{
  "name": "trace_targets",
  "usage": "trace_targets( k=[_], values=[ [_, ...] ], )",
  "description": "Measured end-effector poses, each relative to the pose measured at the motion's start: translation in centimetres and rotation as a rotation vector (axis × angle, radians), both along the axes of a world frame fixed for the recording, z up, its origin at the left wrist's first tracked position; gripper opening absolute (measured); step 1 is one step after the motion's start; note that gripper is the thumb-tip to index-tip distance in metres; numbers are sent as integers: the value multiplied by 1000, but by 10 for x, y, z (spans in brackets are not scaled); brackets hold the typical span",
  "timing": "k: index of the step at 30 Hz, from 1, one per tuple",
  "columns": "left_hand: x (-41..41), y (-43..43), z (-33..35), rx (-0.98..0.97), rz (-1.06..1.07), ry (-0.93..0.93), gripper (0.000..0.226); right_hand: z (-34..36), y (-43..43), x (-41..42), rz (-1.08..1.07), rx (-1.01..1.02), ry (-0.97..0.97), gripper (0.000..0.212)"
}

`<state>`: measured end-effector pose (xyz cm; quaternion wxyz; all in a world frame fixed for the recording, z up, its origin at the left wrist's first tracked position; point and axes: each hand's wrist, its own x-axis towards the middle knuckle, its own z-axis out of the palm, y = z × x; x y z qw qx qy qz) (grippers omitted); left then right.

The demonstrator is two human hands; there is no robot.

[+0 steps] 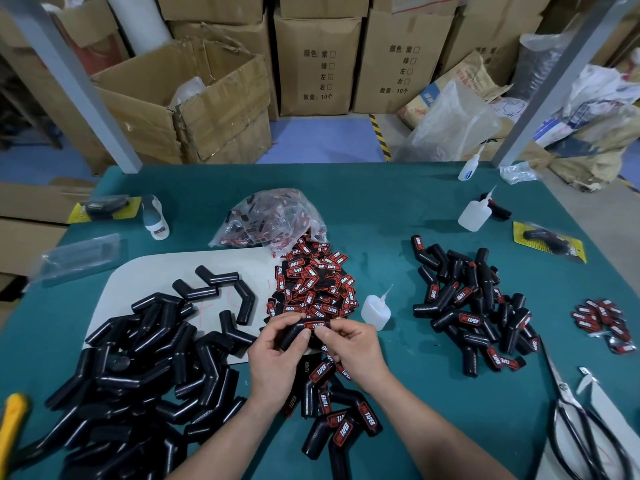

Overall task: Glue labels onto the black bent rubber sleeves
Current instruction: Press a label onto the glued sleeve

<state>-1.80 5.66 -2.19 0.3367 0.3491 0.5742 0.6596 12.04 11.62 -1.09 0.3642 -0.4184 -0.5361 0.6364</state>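
Presently in hand: one black bent rubber sleeve (293, 336), held just nearward of the heap of loose labels (311, 285), the reference for every entry below.

- Left hand (275, 358): fingers curled round the sleeve's lower limb, thumb on top, seemingly to steady it at the bend.
- Right hand (353, 344): thumb and fingers pinched on the upper limb, where a red-and-black label (316, 325) sits. It is judged to be pressing the label down while the glue takes.
- Glue bottle (375, 311): upright, just right of the heap, nozzle up, within easy reach.
- Unlabelled sleeves (138, 375): large pile left of the heap and nearer, partly on a pale sheet (145, 271); stock awaiting work.
- Labelled sleeves (474, 306): pile well right of the heap, beyond the bottle. A smaller lot (341, 424) lies nearward of the heap, between the forearms. Both are likely finished pieces set aside.
- Clear bag (273, 216): touching the heap's far side, its mouth spilling labels into the heap.
- Scissors (571, 410): far right of the heap and nearward, lying idle.
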Motion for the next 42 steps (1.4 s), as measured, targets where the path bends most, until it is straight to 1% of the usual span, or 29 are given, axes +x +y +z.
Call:
trace_targets(
  k=[3, 8, 10, 13, 14, 16, 18, 19, 23, 27, 29, 32, 34, 36, 38, 42],
  values=[
    [0, -3, 4, 40, -42, -39, 27, -2, -1, 0, -5, 11, -7, 36],
    [2, -2, 3, -62, -82, -164, 31, -1, 2, 4, 20, 21, 10, 30],
    [1, -2, 1, -85, -78, -153, 28, -1, 2, 5, 25, 24, 17, 27],
    [3, -3, 4, -65, -67, -116, 30, -2, 3, 6, 54, 21, 28, 21],
    [3, -3, 6, -52, -62, -94, 32, -2, 4, 7, 64, 13, 22, 21],
    [5, -3, 6, -36, -67, -65, 35, -5, 5, 8, 71, -4, 8, 33],
    [6, -4, 7, -29, -66, -67, 30, -8, 6, 10, 69, -6, 7, 42],
    [6, -4, 6, -22, -64, -63, 27, -9, 6, 10, 71, 3, 6, 43],
    [6, -5, 4, -9, -68, -57, 28, -10, 7, 12, 94, 25, -6, 32],
    [5, -5, 3, 4, -62, -38, 27, -11, 7, 11, 74, 11, 5, 49],
    [5, -5, 3, 2, -64, -27, 30, -13, 7, 10, 71, 6, 14, 53],
    [5, -5, 3, -4, -62, -38, 33, -13, 7, 10, 73, 1, 16, 53],
    [5, -5, 3, 0, -65, -21, 35, -12, 6, 10, 76, 2, 13, 49],
    [5, -5, 1, -3, -76, -10, 41, -11, 6, 10, 74, -1, 16, 44],
    [6, -6, 1, -2, -83, -4, 47, -10, 7, 9, 65, -7, 24, 46],
    [5, -7, 2, 32, -95, -31, 35, -11, 6, 9, 64, 8, 24, 50]
  ],
)
